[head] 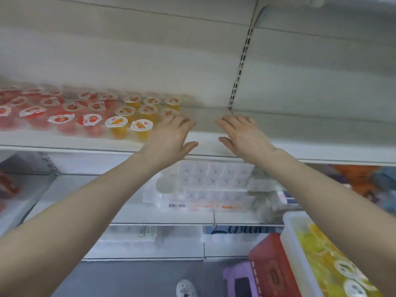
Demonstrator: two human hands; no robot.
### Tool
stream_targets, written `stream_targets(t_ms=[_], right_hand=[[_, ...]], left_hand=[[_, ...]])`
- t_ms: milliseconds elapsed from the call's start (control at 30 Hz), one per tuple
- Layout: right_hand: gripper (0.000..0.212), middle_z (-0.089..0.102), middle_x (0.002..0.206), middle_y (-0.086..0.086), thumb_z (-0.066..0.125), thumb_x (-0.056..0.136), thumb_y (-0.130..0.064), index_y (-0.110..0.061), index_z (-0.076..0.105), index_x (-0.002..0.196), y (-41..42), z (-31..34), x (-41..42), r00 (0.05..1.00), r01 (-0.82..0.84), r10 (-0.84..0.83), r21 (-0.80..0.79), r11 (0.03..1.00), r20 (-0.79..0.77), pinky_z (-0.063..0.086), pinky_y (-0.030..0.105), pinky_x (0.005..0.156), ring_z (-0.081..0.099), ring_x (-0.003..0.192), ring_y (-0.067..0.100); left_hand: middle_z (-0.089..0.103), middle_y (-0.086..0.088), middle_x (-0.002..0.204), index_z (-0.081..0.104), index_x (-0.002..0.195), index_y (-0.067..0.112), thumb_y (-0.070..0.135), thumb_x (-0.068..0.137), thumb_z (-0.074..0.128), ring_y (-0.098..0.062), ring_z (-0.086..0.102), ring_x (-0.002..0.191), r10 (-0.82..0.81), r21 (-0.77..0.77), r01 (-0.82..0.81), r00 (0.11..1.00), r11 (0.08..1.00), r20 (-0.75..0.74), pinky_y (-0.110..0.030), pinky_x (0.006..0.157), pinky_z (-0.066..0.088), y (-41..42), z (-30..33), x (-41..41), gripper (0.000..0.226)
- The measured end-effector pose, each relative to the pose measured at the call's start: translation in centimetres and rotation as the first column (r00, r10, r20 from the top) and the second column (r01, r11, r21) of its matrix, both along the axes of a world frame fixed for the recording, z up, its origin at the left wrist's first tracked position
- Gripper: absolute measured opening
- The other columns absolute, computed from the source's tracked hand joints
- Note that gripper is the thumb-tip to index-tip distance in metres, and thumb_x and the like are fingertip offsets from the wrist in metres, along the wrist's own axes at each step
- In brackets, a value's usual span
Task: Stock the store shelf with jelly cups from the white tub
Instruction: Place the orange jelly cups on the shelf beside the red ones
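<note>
Red jelly cups [61, 120] and orange jelly cups [141, 126] stand in rows on the left half of the white shelf [321, 155]. My left hand [171, 136] reaches over the shelf edge just right of the orange cups, fingers spread, holding nothing; its fingertips are beside or touching an orange cup [169, 112]. My right hand [244, 136] hovers over bare shelf a little further right, also empty with fingers apart. The white tub [291, 249] with yellow jelly cups [317, 245] sits at the lower right, partly hidden by my right forearm.
A slotted upright [240, 69] runs down the shelf's back wall. Below are white packaged goods [205, 181] on a lower shelf, a red box [270, 269], a purple stool [237, 279] and a shoe [186, 288] on the grey floor.
</note>
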State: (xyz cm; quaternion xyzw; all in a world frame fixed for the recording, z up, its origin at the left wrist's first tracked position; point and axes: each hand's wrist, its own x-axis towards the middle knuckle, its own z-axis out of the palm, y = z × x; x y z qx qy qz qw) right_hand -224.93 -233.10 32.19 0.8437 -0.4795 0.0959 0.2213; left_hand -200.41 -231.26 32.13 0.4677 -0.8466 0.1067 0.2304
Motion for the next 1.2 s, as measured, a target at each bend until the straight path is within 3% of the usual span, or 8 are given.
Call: stream_targets(t_ms=[233, 500, 667, 933, 1200], right_hand=[[0.049, 0.061, 0.121, 0.008, 0.043, 0.088, -0.038, -0.012, 0.056, 0.128, 12.4, -0.7, -4.5, 0.989, 0.149, -0.149, 0.006, 0.989, -0.027, 0.044, 0.042, 0.083, 0.059, 0.103, 0.032], [0.048, 0.061, 0.125, 0.008, 0.052, 0.09, -0.039, -0.014, 0.056, 0.13, 24.1, -3.0, -12.7, 0.934, 0.358, -0.357, 0.036, 0.933, -0.028, 0.043, 0.041, 0.084, 0.058, 0.108, 0.032], [0.047, 0.06, 0.123, 0.012, 0.061, 0.09, -0.031, -0.01, 0.054, 0.132, 29.2, -4.6, -18.1, 0.895, 0.445, -0.445, 0.065, 0.893, -0.009, 0.044, 0.046, 0.086, 0.058, 0.106, 0.036], [0.051, 0.062, 0.12, 0.012, 0.072, 0.084, -0.023, -0.008, 0.056, 0.131, 33.7, -9.1, -28.4, 0.84, 0.526, -0.541, 0.191, 0.829, 0.033, 0.045, 0.046, 0.086, 0.059, 0.107, 0.036], [0.054, 0.065, 0.117, 0.012, 0.074, 0.081, -0.022, -0.011, 0.057, 0.131, 31.4, -15.7, -37.9, 0.826, 0.506, -0.562, 0.386, 0.771, 0.04, 0.048, 0.048, 0.087, 0.06, 0.106, 0.037]], left_hand=[[0.058, -0.011, 0.123, 0.055, 0.13, 0.01, 0.04, 0.087, 0.063, -0.032, 0.05, 0.114, -0.175, 0.018, 0.176, 0.984, 0.984, -0.022, -0.04, 0.094, 0.043, 7.5, -1.4, -4.2, 0.053], [0.057, -0.01, 0.124, 0.055, 0.129, 0.01, 0.043, 0.087, 0.057, -0.031, 0.049, 0.114, -0.375, 0.095, 0.377, 0.926, 0.921, -0.042, -0.038, 0.094, 0.042, 14.1, -3.9, -11.8, 0.054], [0.058, -0.01, 0.123, 0.055, 0.131, 0.01, 0.039, 0.086, 0.064, -0.03, 0.049, 0.113, -0.469, 0.144, 0.47, 0.882, 0.871, -0.044, -0.037, 0.095, 0.04, 16.5, -5.9, -17.0, 0.054], [0.06, -0.008, 0.119, 0.057, 0.128, 0.012, 0.037, 0.083, 0.069, -0.031, 0.053, 0.11, -0.525, 0.239, 0.519, 0.85, 0.821, -0.04, -0.038, 0.089, 0.045, 18.7, -10.0, -27.2, 0.054], [0.063, -0.01, 0.111, 0.061, 0.123, 0.01, 0.035, 0.08, 0.073, -0.033, 0.058, 0.102, -0.476, 0.377, 0.452, 0.879, 0.809, -0.034, -0.039, 0.081, 0.051, 18.6, -15.4, -35.5, 0.051]])
